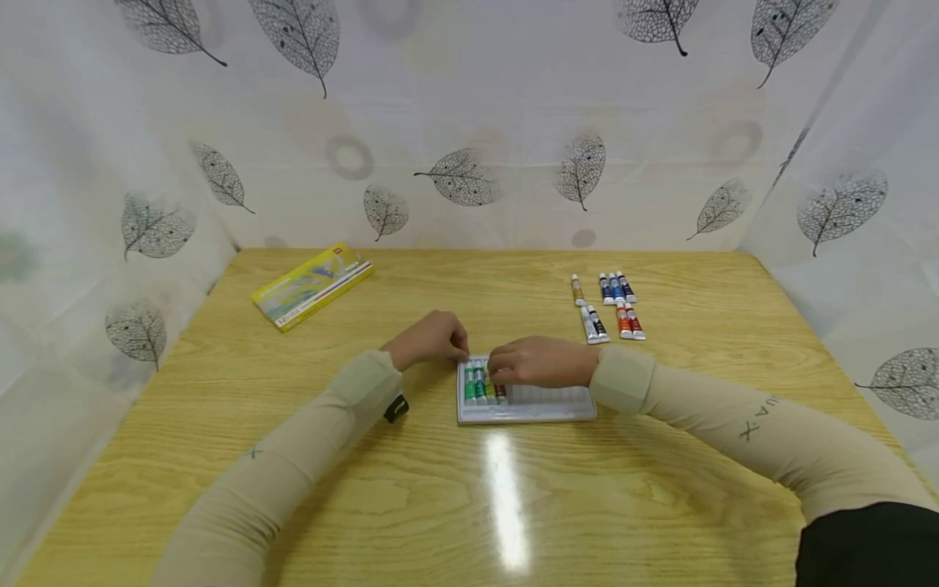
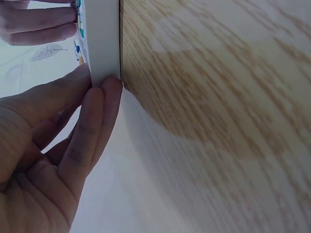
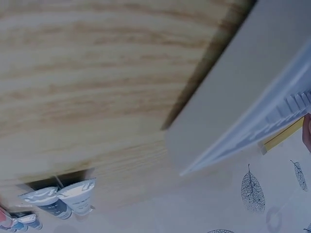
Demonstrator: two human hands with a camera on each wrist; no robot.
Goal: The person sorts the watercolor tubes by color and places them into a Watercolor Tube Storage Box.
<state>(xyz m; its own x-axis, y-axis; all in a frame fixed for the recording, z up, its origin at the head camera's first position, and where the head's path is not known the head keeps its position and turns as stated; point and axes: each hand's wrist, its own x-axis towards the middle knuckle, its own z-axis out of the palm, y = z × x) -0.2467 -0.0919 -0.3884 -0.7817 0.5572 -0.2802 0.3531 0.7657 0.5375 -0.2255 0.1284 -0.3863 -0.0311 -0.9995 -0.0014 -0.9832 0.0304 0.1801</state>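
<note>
A white plastic paint tray (image 1: 528, 414) lies on the table in front of me. At its left end stand two green paint tubes (image 1: 470, 385), a yellow-green paint tube (image 1: 490, 393) and a brown paint tube (image 1: 502, 395), side by side in the slots. My left hand (image 1: 434, 337) pinches the tray's back left corner; in the left wrist view its fingertips (image 2: 112, 86) press against the white side wall. Over the tray, my right hand (image 1: 546, 361) reaches in from the right, curled fingers at the brown tube's upper end, which they hide.
Behind the tray to the right lie more paint tubes in small groups: an ochre tube (image 1: 577, 289), blue tubes (image 1: 616, 287), silver and black tubes (image 1: 595, 324), orange and red tubes (image 1: 630, 321). A yellow paint box (image 1: 313, 287) lies at the back left. A leaf-print curtain (image 1: 469, 98) encloses the table.
</note>
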